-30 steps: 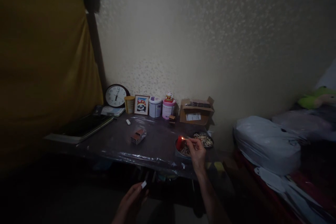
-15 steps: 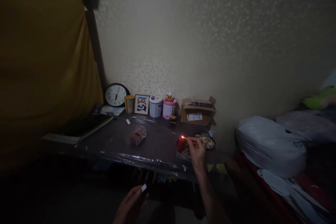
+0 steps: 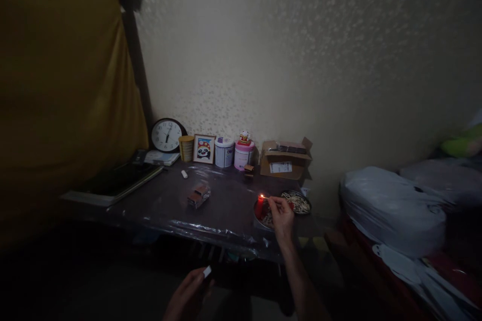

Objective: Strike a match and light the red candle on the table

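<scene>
My right hand (image 3: 281, 216) pinches a match (image 3: 266, 197) by its end. The match's tip meets the top of a red candle (image 3: 259, 207), where a small flame glows. The candle stands upright in a round bowl (image 3: 262, 224) with small pale bits in it, at the table's front right. Below the front edge of the table, my left hand (image 3: 189, 288) is closed around a small white-ended box (image 3: 207, 272), mostly hidden by fingers and shadow. Just behind my right hand lies a dark dish (image 3: 297, 202) full of pale matchsticks.
A plastic-wrapped pack of brown boxes (image 3: 199, 195) lies on the plastic-covered table (image 3: 161, 205). Along the wall stand a clock (image 3: 165, 135), a yellow cup (image 3: 186, 149), a panda picture (image 3: 204, 150), two tubs (image 3: 224, 153) and a cardboard box (image 3: 285, 166). White bags (image 3: 391, 208) sit at right.
The match flame has shrunk from a brighter glow, and the red candle shows more clearly. Both hands keep nearly the same places; the view has shifted slightly.
</scene>
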A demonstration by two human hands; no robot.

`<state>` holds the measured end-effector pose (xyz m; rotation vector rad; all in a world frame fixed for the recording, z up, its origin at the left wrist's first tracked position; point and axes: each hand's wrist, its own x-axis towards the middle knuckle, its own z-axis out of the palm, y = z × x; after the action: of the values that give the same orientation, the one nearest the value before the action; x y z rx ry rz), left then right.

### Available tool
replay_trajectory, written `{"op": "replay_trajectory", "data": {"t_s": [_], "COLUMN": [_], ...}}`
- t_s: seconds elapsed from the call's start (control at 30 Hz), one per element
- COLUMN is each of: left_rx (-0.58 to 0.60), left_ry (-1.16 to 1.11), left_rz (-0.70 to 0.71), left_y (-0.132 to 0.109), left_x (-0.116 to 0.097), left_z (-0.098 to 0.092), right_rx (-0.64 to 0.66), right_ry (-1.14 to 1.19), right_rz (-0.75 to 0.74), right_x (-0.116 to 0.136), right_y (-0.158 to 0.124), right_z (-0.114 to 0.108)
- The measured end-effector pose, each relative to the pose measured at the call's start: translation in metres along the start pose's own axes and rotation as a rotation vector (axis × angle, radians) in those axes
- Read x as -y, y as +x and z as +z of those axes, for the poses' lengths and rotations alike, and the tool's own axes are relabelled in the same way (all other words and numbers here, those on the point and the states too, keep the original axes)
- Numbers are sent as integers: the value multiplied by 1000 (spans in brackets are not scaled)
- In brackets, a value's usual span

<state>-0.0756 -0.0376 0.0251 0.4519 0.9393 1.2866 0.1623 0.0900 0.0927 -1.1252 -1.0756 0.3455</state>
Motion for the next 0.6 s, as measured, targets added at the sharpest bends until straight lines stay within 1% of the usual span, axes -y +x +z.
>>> {"op": "replay_trajectory", "data": {"t_s": [0.2,0.43,0.6], "left_rx": [-20,-30,-60], "left_ry": [-5,-23,-35], "left_rz": [-45,-20,-52], "left_y": [-1,0,2], "left_x": [-3,-1,0], "left_z": [0,2,1], "right_rx": [-4,-1,-5], "right_ry": [-5,5,18], "right_rz": [1,13,25], "right_x": [-1,4,5], "right_y": [0,-2,-2], "right_z": [2,3,3]}}
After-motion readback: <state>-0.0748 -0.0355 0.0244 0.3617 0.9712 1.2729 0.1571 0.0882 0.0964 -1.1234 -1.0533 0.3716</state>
